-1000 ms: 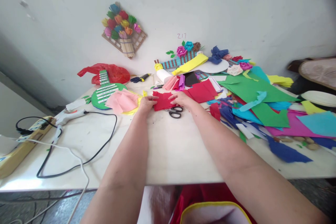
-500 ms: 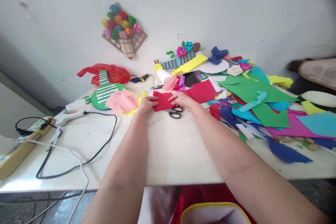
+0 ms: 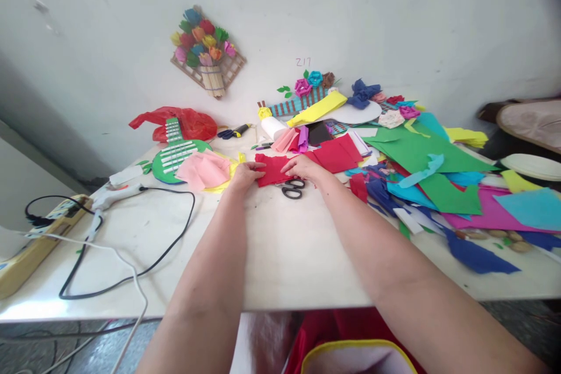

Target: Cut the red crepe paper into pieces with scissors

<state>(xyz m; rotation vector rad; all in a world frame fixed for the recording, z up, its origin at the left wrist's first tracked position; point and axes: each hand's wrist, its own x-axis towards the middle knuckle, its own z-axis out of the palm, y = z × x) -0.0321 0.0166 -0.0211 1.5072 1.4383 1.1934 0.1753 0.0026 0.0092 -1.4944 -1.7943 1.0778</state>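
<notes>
While left hand [image 3: 249,175] and right hand [image 3: 304,168] pinch red paper [image 3: 272,170] | scissors [image 3: 292,193] show handles, blades mostly hidden

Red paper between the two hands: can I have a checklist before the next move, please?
1. Left hand touching the red paper: ok, at its left side.
2. Right hand touching it: ok, at its right side.
3. Paper's top edge straight: not ok, it's ragged.
4. Scissors blades away from fingers: cannot tell, mostly hidden.
5. Glue gun apart from both hands: ok.
</notes>
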